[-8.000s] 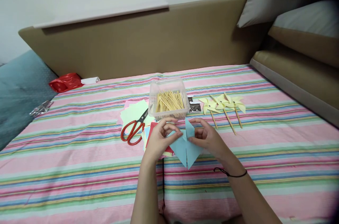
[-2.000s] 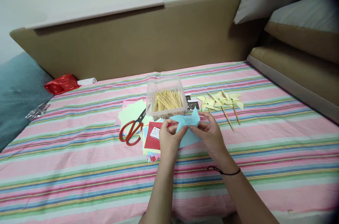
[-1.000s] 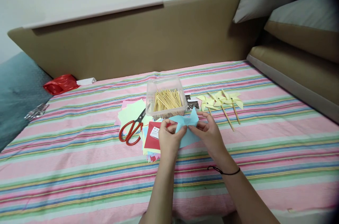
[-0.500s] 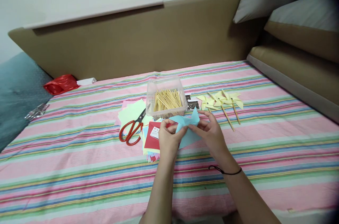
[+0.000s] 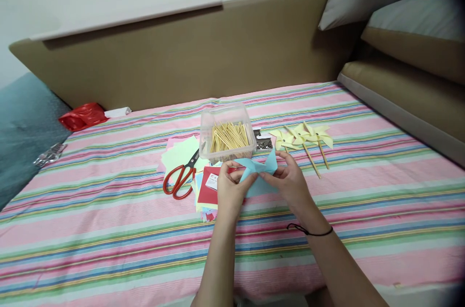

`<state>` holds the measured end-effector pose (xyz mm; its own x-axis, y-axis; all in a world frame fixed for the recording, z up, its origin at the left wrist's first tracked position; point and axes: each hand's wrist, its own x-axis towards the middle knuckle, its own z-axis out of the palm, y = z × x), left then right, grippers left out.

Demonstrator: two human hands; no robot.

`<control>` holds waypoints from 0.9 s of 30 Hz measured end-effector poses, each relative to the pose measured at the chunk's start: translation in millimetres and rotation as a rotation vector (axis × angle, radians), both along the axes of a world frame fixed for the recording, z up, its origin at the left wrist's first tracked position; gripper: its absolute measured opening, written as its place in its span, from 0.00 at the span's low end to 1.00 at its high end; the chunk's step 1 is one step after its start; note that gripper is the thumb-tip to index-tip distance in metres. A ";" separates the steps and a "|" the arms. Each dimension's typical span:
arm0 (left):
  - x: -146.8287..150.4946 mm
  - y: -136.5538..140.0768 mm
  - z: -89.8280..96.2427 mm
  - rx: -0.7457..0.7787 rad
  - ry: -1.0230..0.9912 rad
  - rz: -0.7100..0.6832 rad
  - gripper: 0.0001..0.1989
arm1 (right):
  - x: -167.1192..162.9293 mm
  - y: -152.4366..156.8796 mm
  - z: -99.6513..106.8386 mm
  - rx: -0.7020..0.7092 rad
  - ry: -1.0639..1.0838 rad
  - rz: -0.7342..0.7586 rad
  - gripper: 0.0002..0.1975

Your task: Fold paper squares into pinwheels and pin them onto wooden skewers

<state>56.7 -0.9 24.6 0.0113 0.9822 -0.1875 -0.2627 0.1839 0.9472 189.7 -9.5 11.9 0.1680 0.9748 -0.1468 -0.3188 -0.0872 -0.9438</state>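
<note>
A light blue paper (image 5: pixel 262 188), with corners bent in toward its middle like a pinwheel, is pinched between both hands. My left hand (image 5: pixel 231 188) grips its left side, thumb near the centre. From the right, my right hand (image 5: pixel 289 178) holds it with the thumb also at the centre. Just left of my left hand lies a red paper sheet (image 5: pixel 207 195) on a stack of coloured paper. Behind the hands stands a clear plastic box (image 5: pixel 204 145) of short wooden sticks (image 5: pixel 228 136). Finished yellow pinwheels (image 5: pixel 300 135) on sticks lie to the right.
Red-handled scissors (image 5: pixel 179 181) rest partly on pale green paper (image 5: pixel 180 152). A small container of dark metal bits (image 5: pixel 264 144) sits right of the box. Further left are a red plastic bag (image 5: pixel 83 116) and a clear packet (image 5: pixel 50 154). Striped cloth (image 5: pixel 109 220) covers the surface; cushions (image 5: pixel 417 21) stand at right.
Both hands keep hold of the blue paper, which has shifted very slightly to the right. The rest of the scene looks the same.
</note>
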 end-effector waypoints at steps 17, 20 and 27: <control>3.0 0.1 2.7 0.019 0.018 0.084 0.28 | 1.5 0.2 -0.4 -0.030 0.062 0.042 0.35; 3.1 0.6 2.5 0.030 0.023 0.080 0.28 | 1.0 0.3 0.0 -0.007 0.068 0.043 0.36; 2.7 0.9 2.9 0.020 0.011 0.070 0.29 | 0.3 -0.5 1.6 -0.001 0.038 0.032 0.35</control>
